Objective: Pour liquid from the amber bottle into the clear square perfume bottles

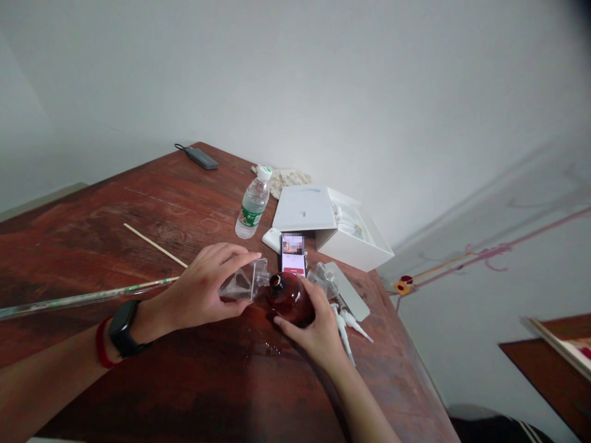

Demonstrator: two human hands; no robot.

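Note:
My left hand point(215, 286) grips a clear, square-sided bottle point(244, 283), tipped on its side with its threaded neck pointing right. Fingers of my right hand point(316, 326) wrap around a round, brown bottle point(293, 301), whose uncapped mouth leans toward the clear bottle's neck. The two necks lie close together; whether they touch I cannot tell. Drops of liquid point(272, 349) wet the tabletop just below the brown bottle. Right of my right hand lie two white pump heads point(351, 323) and a clear container point(323, 278).
A lit phone point(293, 255) lies behind the bottles. Beyond it stand a labelled water bottle point(253, 206) and an open white box point(307, 209). A thin stick point(154, 245) and a long plastic-wrapped strip point(92, 297) lie left. A grey device point(201, 157) sits near the far corner.

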